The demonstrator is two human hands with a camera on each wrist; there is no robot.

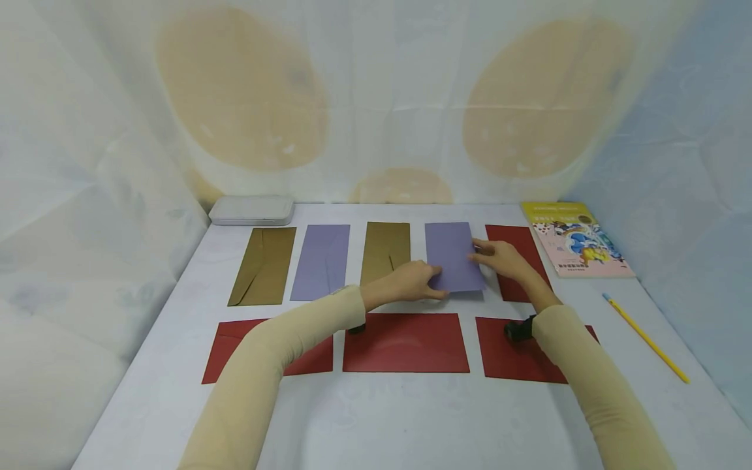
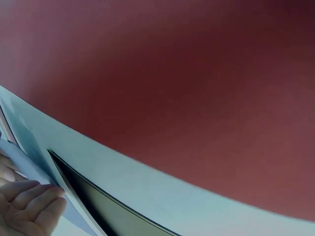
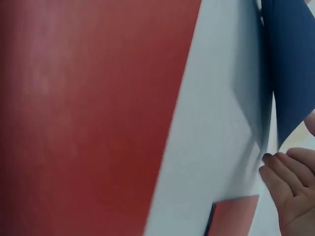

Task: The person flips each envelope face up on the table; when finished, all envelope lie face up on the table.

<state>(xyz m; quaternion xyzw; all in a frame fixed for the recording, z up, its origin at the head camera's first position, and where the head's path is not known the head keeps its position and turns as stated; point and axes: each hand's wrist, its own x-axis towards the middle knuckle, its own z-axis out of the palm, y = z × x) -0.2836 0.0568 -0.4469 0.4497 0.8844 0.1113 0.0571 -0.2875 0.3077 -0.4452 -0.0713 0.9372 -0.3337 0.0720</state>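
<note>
Both hands are on a purple envelope [image 1: 452, 254] in the back row of envelopes on a white table [image 1: 376, 418]. My left hand [image 1: 431, 285] grips its lower left corner, fingers curled round the edge. At the envelope's right edge my right hand [image 1: 480, 251] pinches it, thumb on top. The near end looks slightly raised, with a shadow beneath. In the right wrist view the purple envelope [image 3: 290, 69] lifts off the table above my fingers [image 3: 290, 191]. My left fingers [image 2: 29, 206] show in the left wrist view beside a red envelope [image 2: 172, 88].
The back row also holds gold envelopes [image 1: 264, 264] [image 1: 384, 251], a second purple one [image 1: 321, 261] and a red one [image 1: 508, 235]. Three red envelopes [image 1: 405, 343] lie in front. A grey box [image 1: 251, 210], a picture book [image 1: 576, 240] and a yellow pencil [image 1: 646, 338] lie around them.
</note>
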